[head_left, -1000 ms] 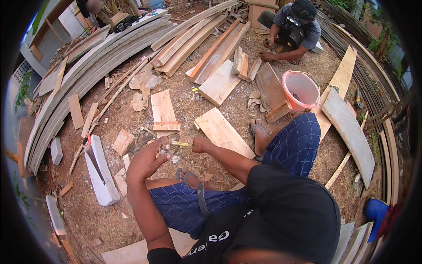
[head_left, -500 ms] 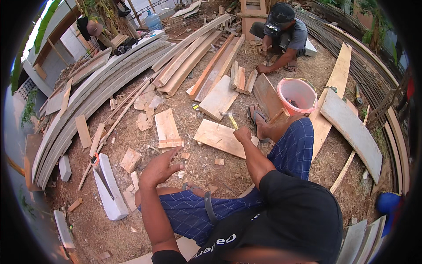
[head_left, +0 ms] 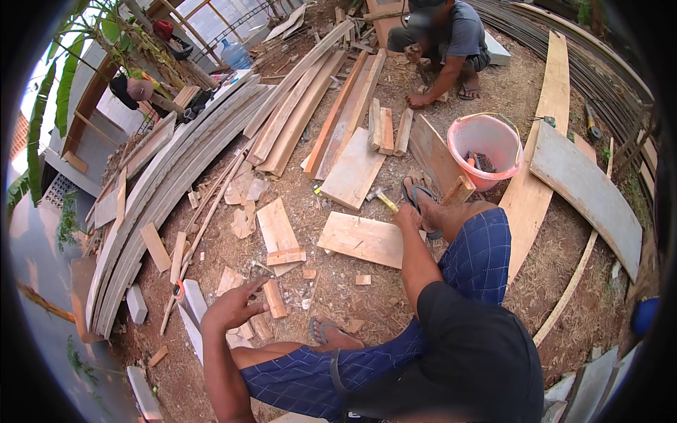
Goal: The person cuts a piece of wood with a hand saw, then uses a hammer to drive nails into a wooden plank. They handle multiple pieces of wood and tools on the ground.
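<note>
My right hand [head_left: 407, 218] grips a hammer [head_left: 387, 204] by its yellow handle, its metal head pointing away from me. Beneath and beside that hand lies a pale wooden board [head_left: 361, 238] on the ground. My left hand [head_left: 234, 306] is held over the ground at my left, fingers spread and holding nothing. Just right of its fingertips is a small wood block [head_left: 275, 299]; whether they touch I cannot tell. Ahead of it lies a short board [head_left: 278, 229] with a wood strip [head_left: 286, 256] across its near end.
A pink bucket [head_left: 485, 151] holding tools stands at my right, near a leaning board [head_left: 431, 156]. A co-worker [head_left: 444, 56] squats beyond. Long planks [head_left: 176, 183] are stacked at left. A handsaw [head_left: 179, 290] lies on a pale beam beyond my left hand.
My left hand has moved left and toward me, and the wood block now shows beside it. My right hand keeps the hammer over the board. The whole view has shifted slightly.
</note>
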